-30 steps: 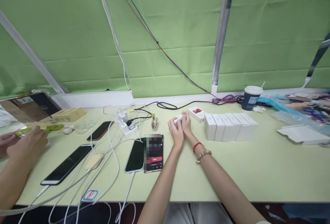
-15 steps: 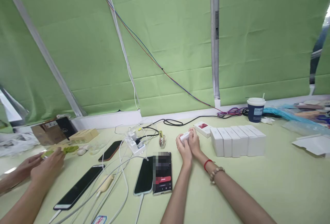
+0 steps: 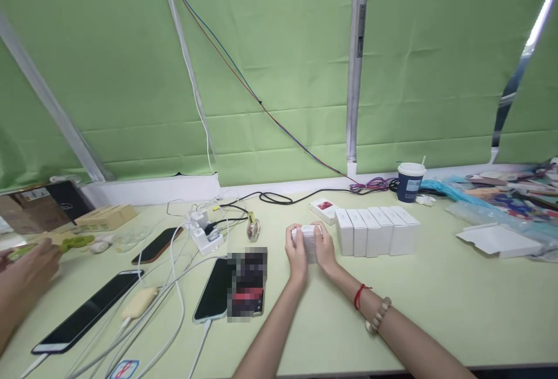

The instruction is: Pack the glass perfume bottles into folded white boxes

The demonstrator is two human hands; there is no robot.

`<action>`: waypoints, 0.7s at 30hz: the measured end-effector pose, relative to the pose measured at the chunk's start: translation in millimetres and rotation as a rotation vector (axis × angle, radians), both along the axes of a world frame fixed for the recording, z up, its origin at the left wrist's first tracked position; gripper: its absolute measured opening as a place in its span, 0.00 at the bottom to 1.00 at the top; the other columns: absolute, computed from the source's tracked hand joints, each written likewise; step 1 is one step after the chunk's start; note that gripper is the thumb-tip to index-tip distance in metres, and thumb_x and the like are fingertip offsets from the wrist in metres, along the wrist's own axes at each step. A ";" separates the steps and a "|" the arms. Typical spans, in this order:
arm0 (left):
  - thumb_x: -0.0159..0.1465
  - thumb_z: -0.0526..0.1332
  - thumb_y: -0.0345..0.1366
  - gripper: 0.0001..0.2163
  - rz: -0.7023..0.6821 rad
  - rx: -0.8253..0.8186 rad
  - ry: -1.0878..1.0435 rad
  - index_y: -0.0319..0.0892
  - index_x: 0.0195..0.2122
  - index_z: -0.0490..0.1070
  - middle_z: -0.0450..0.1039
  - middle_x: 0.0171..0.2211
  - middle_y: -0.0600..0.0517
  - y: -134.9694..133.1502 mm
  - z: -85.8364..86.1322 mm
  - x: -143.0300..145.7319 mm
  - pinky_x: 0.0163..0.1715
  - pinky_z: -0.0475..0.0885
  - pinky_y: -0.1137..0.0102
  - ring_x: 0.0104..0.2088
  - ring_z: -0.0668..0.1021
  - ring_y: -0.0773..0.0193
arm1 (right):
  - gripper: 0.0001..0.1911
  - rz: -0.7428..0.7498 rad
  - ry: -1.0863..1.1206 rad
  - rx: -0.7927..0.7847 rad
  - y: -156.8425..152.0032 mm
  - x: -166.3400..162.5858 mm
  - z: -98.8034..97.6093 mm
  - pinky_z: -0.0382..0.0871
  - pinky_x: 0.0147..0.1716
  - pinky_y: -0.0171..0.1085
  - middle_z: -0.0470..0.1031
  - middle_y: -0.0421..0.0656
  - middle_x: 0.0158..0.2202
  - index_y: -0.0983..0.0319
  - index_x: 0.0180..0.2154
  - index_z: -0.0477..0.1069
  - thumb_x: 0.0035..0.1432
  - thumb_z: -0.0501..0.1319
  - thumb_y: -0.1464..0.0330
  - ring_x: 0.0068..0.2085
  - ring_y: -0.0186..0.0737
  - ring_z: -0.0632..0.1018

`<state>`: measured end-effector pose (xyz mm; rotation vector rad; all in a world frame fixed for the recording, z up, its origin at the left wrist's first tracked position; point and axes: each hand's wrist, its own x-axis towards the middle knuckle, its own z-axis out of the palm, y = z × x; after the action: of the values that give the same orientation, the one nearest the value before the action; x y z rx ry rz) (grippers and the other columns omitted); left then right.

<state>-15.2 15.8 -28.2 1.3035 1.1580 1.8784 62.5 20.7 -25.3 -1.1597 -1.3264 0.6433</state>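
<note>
Both of my hands grip one small white box (image 3: 309, 238) just above the pale green table (image 3: 436, 303). My left hand (image 3: 295, 252) is wrapped round its left end and my right hand (image 3: 325, 247) round its right end. A red string and a bead bracelet circle my right wrist. Right beside my right hand stands a row of several upright white boxes (image 3: 377, 231). Behind them lies a flat white box with a red picture (image 3: 325, 208).
Two phones (image 3: 233, 286) lie side by side left of my arms, with a power strip (image 3: 204, 235) and white cables beyond. Farther left are two more phones and another person's hand (image 3: 26, 271). A dark paper cup (image 3: 408, 181) stands at the back; clutter fills the right end.
My hands have drawn the white box nearer to me, lower over the table and close to the row of boxes. The camera has shifted; the other person's hand moved left.
</note>
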 end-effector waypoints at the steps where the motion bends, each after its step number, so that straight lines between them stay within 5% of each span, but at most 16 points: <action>1: 0.61 0.54 0.50 0.15 -0.002 -0.002 -0.015 0.43 0.36 0.64 0.67 0.34 0.52 -0.2 1.7 0.6 0.35 0.67 0.72 0.34 0.71 0.65 | 0.17 0.018 0.003 0.012 1.2 1.2 0.3 0.64 0.32 0.39 0.70 0.42 0.28 0.57 0.32 0.60 0.60 0.41 0.54 0.30 0.43 0.72; 14: 0.59 0.56 0.47 0.13 -0.131 -0.053 -0.066 0.43 0.37 0.64 0.65 0.34 0.53 -1.0 8.7 -1.0 0.29 0.65 0.76 0.30 0.68 0.69 | 0.18 0.135 0.208 0.002 0.0 6.6 0.5 0.64 0.31 0.34 0.71 0.40 0.31 0.60 0.35 0.66 0.56 0.52 0.52 0.32 0.38 0.71; 21: 0.59 0.57 0.47 0.13 -0.100 -0.031 -0.057 0.42 0.34 0.65 0.66 0.31 0.54 5.3 13.3 1.3 0.32 0.65 0.76 0.31 0.69 0.69 | 0.16 0.085 0.108 0.132 5.0 16.9 7.0 0.67 0.31 0.34 0.73 0.44 0.38 0.60 0.38 0.68 0.56 0.55 0.55 0.36 0.39 0.73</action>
<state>-13.9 21.0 -14.8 1.2592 1.0692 1.8065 79.4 25.8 -18.4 -0.9537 -1.3117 0.6604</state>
